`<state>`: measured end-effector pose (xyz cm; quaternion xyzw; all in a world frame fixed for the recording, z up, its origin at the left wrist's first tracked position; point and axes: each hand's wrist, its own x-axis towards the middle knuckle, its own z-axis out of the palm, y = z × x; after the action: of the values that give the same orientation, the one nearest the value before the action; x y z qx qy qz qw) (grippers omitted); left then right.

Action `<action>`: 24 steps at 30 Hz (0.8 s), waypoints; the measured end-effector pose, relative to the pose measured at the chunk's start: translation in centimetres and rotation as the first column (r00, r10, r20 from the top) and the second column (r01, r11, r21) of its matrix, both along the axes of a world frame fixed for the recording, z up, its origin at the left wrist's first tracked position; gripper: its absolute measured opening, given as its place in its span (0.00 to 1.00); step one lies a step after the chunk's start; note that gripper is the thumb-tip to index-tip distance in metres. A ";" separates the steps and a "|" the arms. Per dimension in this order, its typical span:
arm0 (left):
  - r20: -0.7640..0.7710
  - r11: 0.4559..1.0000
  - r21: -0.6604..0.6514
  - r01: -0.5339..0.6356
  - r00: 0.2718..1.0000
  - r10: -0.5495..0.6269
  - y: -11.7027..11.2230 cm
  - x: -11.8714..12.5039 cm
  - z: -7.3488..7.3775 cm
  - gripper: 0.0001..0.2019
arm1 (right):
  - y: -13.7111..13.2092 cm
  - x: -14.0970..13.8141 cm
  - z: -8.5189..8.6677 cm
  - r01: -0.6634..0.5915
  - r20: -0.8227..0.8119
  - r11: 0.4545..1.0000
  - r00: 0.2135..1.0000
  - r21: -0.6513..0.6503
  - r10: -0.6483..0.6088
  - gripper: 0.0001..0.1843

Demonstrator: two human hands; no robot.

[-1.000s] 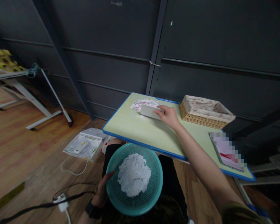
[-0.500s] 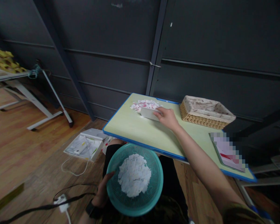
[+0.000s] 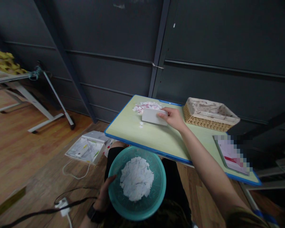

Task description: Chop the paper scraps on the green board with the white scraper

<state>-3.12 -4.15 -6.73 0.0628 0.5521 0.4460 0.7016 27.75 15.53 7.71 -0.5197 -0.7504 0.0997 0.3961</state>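
Observation:
My left hand [image 3: 106, 192] is closed on the left rim of a round teal plastic basket [image 3: 160, 190], its thumb over the edge. A heap of small white paper-like scraps [image 3: 137, 179] lies inside the basket, which sits over my lap. Over the table, my right hand [image 3: 173, 118] grips a flat grey-white rectangular card [image 3: 152, 116] at its right end. Just behind the card is a loose pile of white and pinkish scraps [image 3: 146, 105], partly hidden by it. A few stray white bits [image 3: 141, 124] lie in front, near the card's lower left corner.
The pale green table [image 3: 130, 126] has a blue edge. A cloth-lined wicker basket [image 3: 205, 122] stands at its back right, with a partly blurred flat tablet-like object [image 3: 231, 156] nearer. On the floor are an open white box [image 3: 85, 148] and a power strip [image 3: 63, 206] with cables.
My right hand has drawn the card slightly towards me and tilted it, so more of its face shows. A few white bits now lie in front of it. My left hand keeps its hold.

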 end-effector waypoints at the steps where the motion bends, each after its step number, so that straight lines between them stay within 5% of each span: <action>1: -0.009 1.000 0.006 -0.006 1.000 0.006 0.0 0.1 0.2 0.08 | 0.0 0.2 0.1 0.014 -0.010 1.000 1.000 0.000 -0.014 0.16; 11: 0.037 1.000 -0.015 0.001 0.999 0.000 -0.1 0.0 0.0 0.07 | -0.4 0.0 0.7 0.047 0.087 0.998 0.995 -0.032 -0.044 0.15; 19: 0.036 1.000 -0.016 -0.001 0.999 0.001 -0.1 -0.1 -0.8 0.11 | 0.2 2.3 1.3 0.219 0.194 0.976 0.957 -0.001 -0.214 0.14; 24: -0.009 1.000 0.008 -0.028 1.000 0.028 -0.1 -0.4 -1.2 0.06 | 0.3 2.3 1.0 0.263 0.171 0.965 0.950 0.009 -0.261 0.16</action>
<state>-3.55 -4.23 -7.90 0.0595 0.5544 0.4577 0.6925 30.05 15.83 8.72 -0.6240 -0.7052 0.0064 0.3366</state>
